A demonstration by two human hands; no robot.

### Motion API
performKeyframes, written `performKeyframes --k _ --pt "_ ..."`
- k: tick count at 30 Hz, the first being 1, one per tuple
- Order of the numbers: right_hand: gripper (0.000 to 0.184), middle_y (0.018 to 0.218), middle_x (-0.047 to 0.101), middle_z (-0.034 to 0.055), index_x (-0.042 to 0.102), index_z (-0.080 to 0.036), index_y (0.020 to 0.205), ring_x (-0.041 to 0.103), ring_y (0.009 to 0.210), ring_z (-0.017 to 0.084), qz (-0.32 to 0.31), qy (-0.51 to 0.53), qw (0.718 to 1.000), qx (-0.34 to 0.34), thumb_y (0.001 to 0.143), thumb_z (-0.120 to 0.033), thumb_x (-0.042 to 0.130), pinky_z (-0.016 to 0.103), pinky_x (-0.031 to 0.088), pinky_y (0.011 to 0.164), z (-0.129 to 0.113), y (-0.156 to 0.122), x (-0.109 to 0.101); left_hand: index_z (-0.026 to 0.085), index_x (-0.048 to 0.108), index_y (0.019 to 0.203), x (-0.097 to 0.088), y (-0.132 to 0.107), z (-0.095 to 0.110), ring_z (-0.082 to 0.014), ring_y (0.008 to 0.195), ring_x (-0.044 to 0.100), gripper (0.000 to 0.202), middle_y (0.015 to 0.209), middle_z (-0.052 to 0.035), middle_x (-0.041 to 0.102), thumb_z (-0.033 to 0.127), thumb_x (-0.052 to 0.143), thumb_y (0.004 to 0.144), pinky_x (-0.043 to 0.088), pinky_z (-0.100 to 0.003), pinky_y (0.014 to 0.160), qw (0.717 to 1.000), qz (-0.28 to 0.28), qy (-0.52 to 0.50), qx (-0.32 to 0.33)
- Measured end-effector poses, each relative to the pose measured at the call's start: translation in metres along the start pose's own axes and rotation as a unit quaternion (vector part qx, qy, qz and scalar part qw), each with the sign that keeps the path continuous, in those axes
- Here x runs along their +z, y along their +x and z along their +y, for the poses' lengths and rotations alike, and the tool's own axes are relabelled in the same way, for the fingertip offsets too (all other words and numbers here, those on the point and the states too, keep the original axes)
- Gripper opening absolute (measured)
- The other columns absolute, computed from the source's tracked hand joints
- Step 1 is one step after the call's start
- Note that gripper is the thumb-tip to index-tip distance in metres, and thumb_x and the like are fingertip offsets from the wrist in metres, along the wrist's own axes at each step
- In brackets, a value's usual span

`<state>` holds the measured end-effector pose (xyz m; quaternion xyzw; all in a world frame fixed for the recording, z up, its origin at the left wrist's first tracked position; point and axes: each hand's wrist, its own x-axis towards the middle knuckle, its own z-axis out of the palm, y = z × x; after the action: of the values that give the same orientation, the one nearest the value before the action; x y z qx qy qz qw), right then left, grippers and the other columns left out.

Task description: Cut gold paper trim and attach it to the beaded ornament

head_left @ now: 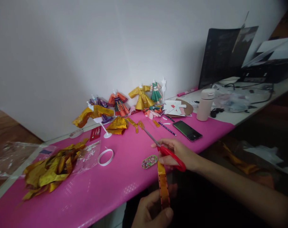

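Note:
Red-handled scissors [170,157] are in my right hand [178,152], their blades pointing up and left over the pink mat. A gold fabric strip [163,182] with dark dots along its reddish edges hangs from the fingers of my right hand down to my left hand [154,210]. My left hand pinches the strip's lower end between thumb and fingers, just off the front edge of the table. Beside my right hand lies an oval piece covered in multicoloured specks [149,161]. A roll of white tape [106,157] rests farther left on the mat.
Gold fabric scraps [52,166] lie heaped at left near clear plastic bags. Small dressed doll forms, including a yellow dress [142,97], stand along the wall. A phone [187,130], a pen [167,129] and a pale bottle [205,105] sit at right, before a dark monitor [225,57].

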<state>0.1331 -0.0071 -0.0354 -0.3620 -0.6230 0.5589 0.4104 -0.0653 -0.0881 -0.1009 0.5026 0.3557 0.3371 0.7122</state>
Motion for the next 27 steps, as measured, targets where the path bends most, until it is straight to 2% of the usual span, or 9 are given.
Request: performKeyframes --k 2,5,9,13,15,21,24,27 --pt "0.042 0.074 0.06 -0.0022 0.064 -0.016 0.111 0.051 0.055 0.009 -0.008 -0.004 1.0 -0.001 0.071 -0.024 0.074 0.023 0.042 0.05 -0.003 -0.001 0.001 0.033 0.07 0.125 0.002 0.003 0.005 -0.0339 0.127 0.059 0.051 0.129 -0.0093 0.071 0.041 0.082 0.076 0.034 -0.053 0.115 0.998 0.003 -0.055 0.017" --pt "0.04 0.074 0.059 -0.0029 0.065 -0.015 0.107 0.053 0.061 0.011 -0.015 -0.008 1.0 -0.006 0.069 -0.023 0.073 0.025 0.043 0.056 -0.005 -0.002 0.004 0.03 0.075 0.116 0.006 0.008 0.015 -0.0309 0.125 0.061 0.04 0.12 -0.0075 0.076 0.039 0.081 0.077 0.034 -0.048 0.115 0.992 0.051 -0.115 0.027" --pt "0.037 0.071 0.05 -0.0058 0.065 -0.016 0.103 0.051 0.064 0.011 -0.006 -0.015 1.0 -0.016 0.068 -0.024 0.073 0.026 0.042 0.06 -0.004 -0.003 0.007 0.025 0.078 0.107 0.004 0.012 0.026 -0.0298 0.121 0.062 0.027 0.115 -0.0076 0.078 0.039 0.072 0.086 0.04 -0.044 0.109 0.99 0.1 -0.099 0.026" --pt "0.039 0.07 0.047 -0.0067 0.065 -0.016 0.104 0.048 0.062 0.011 0.01 -0.023 1.0 -0.017 0.067 -0.021 0.074 0.027 0.039 0.059 0.0 -0.002 0.006 0.016 0.079 0.102 -0.001 0.019 0.038 -0.0299 0.108 0.069 0.041 0.104 -0.0136 0.079 0.049 0.055 0.095 0.047 -0.043 0.101 0.99 0.058 -0.123 0.026" --pt "0.038 0.07 0.049 -0.0064 0.066 -0.017 0.103 0.047 0.062 0.011 0.016 -0.025 0.999 -0.016 0.066 -0.018 0.073 0.027 0.038 0.058 0.002 0.0 0.006 0.013 0.079 0.1 -0.001 0.023 0.043 -0.0298 0.1 0.073 0.043 0.096 -0.0152 0.08 0.05 0.057 0.093 0.051 -0.042 0.094 0.99 0.04 -0.133 0.004" --pt "0.04 0.069 0.055 -0.0052 0.067 -0.017 0.102 0.049 0.061 0.012 0.036 0.004 0.999 -0.009 0.063 -0.015 0.075 0.026 0.039 0.055 0.008 0.003 0.006 0.011 0.075 0.094 0.009 0.031 0.051 -0.0238 0.071 0.077 0.029 0.081 -0.0127 0.08 0.036 0.078 0.08 0.057 -0.029 0.064 0.99 0.033 -0.108 -0.083" --pt "0.052 0.07 0.056 -0.0056 0.063 -0.018 0.116 0.052 0.06 0.011 0.052 0.042 0.998 0.001 0.065 -0.02 0.078 0.025 0.041 0.056 0.012 0.005 0.003 0.008 0.074 0.09 0.012 0.037 0.06 -0.0232 0.065 0.077 0.019 0.076 -0.0136 0.08 0.026 0.074 0.084 0.059 -0.029 0.06 0.983 0.08 -0.149 -0.067" --pt "0.065 0.073 0.06 -0.0043 0.054 -0.018 0.13 0.056 0.059 0.012 0.051 0.093 0.994 0.017 0.07 -0.029 0.077 0.025 0.044 0.056 0.015 0.007 0.0 0.005 0.072 0.092 0.009 0.044 0.075 -0.0234 0.072 0.078 0.018 0.078 -0.0161 0.08 0.018 0.059 0.094 0.06 -0.027 0.063 0.971 0.132 -0.198 -0.035"
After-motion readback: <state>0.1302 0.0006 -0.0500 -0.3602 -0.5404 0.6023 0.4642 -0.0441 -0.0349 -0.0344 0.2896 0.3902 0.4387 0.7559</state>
